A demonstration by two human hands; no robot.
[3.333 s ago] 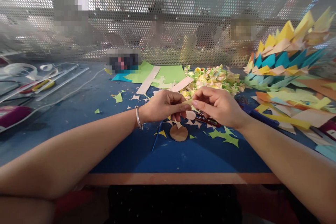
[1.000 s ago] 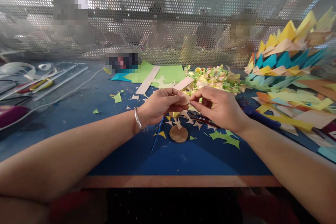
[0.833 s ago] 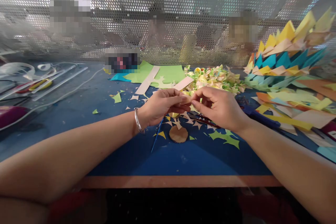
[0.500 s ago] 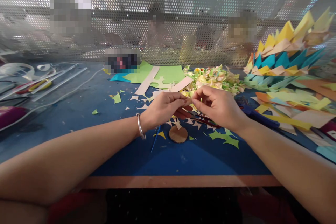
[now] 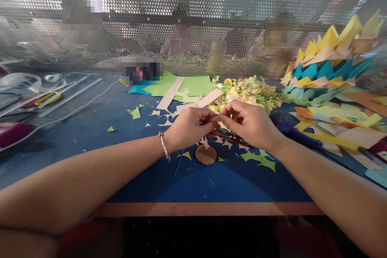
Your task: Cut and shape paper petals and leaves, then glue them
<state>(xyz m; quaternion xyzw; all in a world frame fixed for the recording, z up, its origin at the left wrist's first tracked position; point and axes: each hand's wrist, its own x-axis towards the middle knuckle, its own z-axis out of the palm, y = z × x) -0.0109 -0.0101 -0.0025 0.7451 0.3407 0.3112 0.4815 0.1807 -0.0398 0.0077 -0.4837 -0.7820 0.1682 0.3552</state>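
Observation:
Over the middle of the blue table my left hand and my right hand meet, fingertips almost touching. Each is closed in a pinch. Something small and pale may sit between the fingertips, but it is too small and covered to name. Below them lies a round brown cardboard disc, with small pale paper stars just above it. Scissors, partly hidden, show a dark red handle under my right hand. A thin blue stick lies beside the disc. Behind my hands is a heap of small folded paper pieces.
Green paper sheets and pale strips lie behind. At right are a dark blue glue gun, paper scraps and a layered paper model. Clear sticks and a white cable lie left. A perforated screen stands behind.
The fingers of my left hand have curled in more, and its wrist has turned slightly. My right hand stays nearly in place, still pinching. The things on the table lie as before.

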